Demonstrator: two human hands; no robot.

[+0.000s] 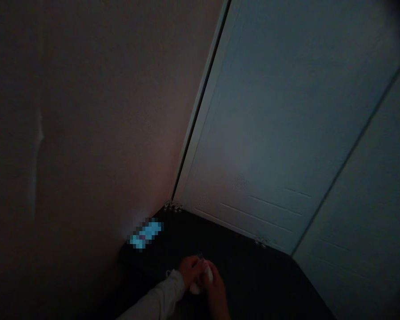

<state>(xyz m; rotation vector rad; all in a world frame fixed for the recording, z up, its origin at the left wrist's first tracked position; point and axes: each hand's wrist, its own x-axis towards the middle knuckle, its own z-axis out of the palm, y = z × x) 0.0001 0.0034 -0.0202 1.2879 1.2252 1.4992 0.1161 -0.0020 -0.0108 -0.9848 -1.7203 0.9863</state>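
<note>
In dim light, both my hands meet over the dark tabletop. My left hand (188, 269), coming out of a pale long sleeve (166, 293), has its fingers closed on a small whitish thing (195, 289). My right hand (216, 284) is pressed against the left one, fingers curled around the same whitish thing. Part of it shows between the hands and part below them; its kind is too dark to make out. A faint reddish glow lies at the fingertips.
A lit phone-like screen (146, 234), blurred out, stands at the left edge of the black tabletop (253, 280), by the brownish wall (103, 111). Behind the table rises a pale metal cabinet (270, 124). Small clustered items (172, 206) lie in the back corner, others (262, 241) along the cabinet base.
</note>
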